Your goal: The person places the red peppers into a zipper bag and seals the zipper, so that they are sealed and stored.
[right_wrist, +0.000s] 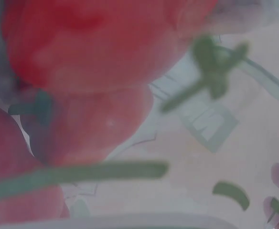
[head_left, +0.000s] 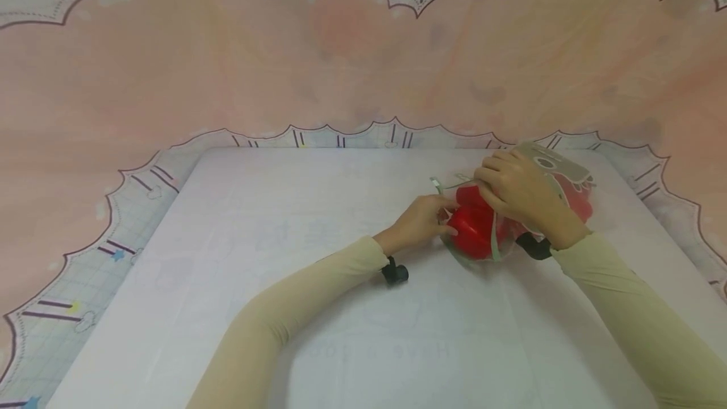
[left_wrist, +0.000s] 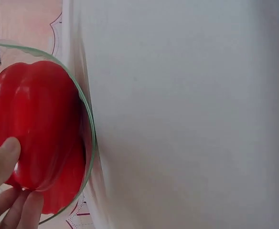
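In the head view my left hand holds a shiny red bell pepper at the mouth of a clear bag with a green rim. The left wrist view shows the thumb on the side of this pepper and the fingers at its lower end. Behind it sits a second red piece, inside the green rim. With its fingers curled over the upper side of the bag, my right hand grips it. More red peppers appear through the printed plastic in the right wrist view.
A white tabletop lies under the hands and bag. Behind stands a pinkish patterned cloth. A small black wrist device hangs by the left sleeve, another black band by the right wrist.
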Demonstrator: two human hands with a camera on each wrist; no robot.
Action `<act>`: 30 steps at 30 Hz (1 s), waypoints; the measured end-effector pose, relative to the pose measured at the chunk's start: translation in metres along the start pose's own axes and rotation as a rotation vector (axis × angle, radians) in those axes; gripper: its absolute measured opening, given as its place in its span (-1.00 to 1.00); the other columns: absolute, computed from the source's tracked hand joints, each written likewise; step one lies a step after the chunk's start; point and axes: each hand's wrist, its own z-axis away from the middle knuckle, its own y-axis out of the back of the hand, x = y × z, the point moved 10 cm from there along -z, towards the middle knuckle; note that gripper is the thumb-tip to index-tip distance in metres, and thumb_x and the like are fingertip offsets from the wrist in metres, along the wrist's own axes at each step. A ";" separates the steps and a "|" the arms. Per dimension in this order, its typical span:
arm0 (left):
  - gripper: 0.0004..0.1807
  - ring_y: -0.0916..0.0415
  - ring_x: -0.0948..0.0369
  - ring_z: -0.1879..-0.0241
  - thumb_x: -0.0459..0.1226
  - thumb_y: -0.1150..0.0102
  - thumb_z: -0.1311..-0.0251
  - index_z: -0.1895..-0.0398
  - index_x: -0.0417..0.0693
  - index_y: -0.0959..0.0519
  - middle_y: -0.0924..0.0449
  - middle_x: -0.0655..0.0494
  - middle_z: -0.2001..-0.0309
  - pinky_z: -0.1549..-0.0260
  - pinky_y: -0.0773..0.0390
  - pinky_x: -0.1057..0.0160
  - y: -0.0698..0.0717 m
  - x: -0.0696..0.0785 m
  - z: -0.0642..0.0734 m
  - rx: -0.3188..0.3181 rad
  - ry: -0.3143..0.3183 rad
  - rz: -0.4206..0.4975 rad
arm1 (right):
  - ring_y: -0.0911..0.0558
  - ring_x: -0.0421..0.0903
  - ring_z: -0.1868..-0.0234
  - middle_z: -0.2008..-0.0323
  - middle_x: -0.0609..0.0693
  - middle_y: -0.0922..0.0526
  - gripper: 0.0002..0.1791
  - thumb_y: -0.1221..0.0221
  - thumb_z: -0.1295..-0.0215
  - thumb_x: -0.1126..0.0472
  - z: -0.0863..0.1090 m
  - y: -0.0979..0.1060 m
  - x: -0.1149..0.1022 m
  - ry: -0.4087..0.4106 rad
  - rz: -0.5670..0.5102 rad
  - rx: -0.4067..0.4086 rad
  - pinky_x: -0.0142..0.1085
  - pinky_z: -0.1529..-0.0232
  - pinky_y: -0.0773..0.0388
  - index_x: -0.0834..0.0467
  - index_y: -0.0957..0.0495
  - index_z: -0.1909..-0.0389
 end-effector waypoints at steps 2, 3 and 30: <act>-0.55 -0.54 0.30 0.26 -0.26 -0.38 -0.01 -0.04 -0.08 -0.58 -0.68 0.11 0.11 0.32 -0.47 0.61 0.001 0.000 -0.001 0.019 0.008 0.006 | -0.55 0.08 0.26 0.39 0.14 -0.65 -0.85 -0.19 -0.09 0.23 0.001 0.000 0.001 0.002 -0.006 0.003 0.00 0.06 -0.54 0.21 -0.64 0.35; -0.57 -0.53 0.32 0.28 -0.26 -0.37 -0.01 -0.01 -0.07 -0.59 -0.69 0.12 0.13 0.34 -0.48 0.61 0.001 0.000 -0.002 0.026 0.007 0.006 | -0.56 0.08 0.26 0.39 0.14 -0.65 -0.84 -0.18 -0.10 0.22 0.001 0.000 0.001 0.004 -0.008 0.004 0.00 0.05 -0.54 0.21 -0.63 0.35; -0.75 -0.55 0.35 0.34 -0.24 -0.33 -0.07 0.17 -0.09 -0.65 -0.71 0.15 0.30 0.44 -0.44 0.61 -0.004 0.001 -0.008 0.037 0.032 -0.106 | -0.56 0.10 0.26 0.42 0.13 -0.63 -0.85 -0.14 -0.06 0.31 0.000 0.003 -0.001 0.018 -0.022 0.016 0.02 0.05 -0.50 0.24 -0.63 0.37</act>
